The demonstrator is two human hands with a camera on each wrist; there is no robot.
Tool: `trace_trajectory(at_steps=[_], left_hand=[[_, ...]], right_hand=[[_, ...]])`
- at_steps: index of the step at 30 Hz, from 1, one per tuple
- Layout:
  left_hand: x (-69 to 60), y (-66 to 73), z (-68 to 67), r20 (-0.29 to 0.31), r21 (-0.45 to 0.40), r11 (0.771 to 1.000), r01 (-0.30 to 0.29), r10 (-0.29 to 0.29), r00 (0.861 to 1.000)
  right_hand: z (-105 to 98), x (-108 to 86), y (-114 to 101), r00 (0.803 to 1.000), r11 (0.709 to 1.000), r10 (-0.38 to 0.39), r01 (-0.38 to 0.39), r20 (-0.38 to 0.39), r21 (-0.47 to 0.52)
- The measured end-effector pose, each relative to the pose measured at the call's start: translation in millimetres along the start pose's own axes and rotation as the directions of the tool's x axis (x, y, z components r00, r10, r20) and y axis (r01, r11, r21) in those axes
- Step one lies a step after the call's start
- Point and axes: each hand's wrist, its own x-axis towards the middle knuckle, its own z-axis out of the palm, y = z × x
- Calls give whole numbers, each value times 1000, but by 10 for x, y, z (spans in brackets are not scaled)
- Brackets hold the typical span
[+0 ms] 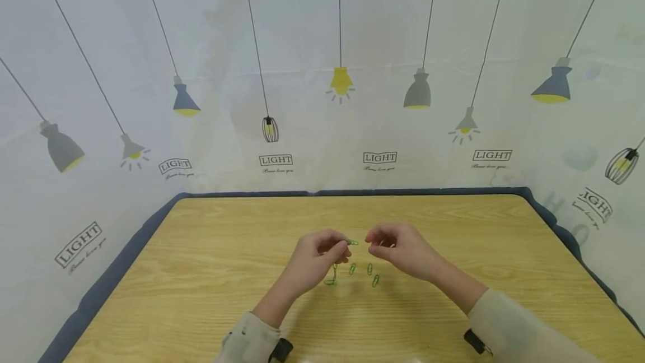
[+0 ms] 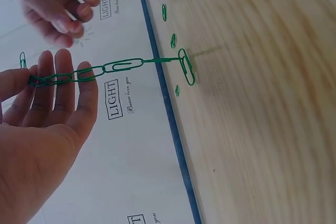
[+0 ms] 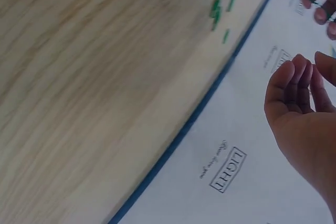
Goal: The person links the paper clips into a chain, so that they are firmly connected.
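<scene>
My left hand (image 1: 314,259) pinches a chain of linked green paper clips (image 2: 123,65) between thumb and forefinger. One clip sticks up past the fingertips, seen in the left wrist view; the rest of the chain hangs below the hand, its lowest clips at the tabletop. Just across a small gap from the raised clip is my right hand (image 1: 405,248), its fingers bent loosely and its thumb apart from them in the right wrist view (image 3: 299,114). Nothing shows between them. Several loose green paper clips, one of them a single clip (image 1: 370,269), lie on the table below the hands.
The wooden table (image 1: 227,234) has a dark blue border (image 1: 312,192) along its back and sides. Behind and beside it hangs a pale cloth (image 1: 312,27) printed with lamps and the word LIGHT. Both sleeves carry black straps at the cuffs.
</scene>
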Motion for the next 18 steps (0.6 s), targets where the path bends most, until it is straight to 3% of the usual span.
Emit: trace_trajectory(at_steps=[8, 18], left_hand=[[-25, 20, 14, -14, 10, 1000, 1, -1, 1000], [-24, 9, 23, -34, 22, 1000, 3, -2, 999]], right_hand=[[30, 49, 298, 995, 998, 61, -59, 76, -33], [109, 31, 529, 976, 994, 109, -110, 188, -4]])
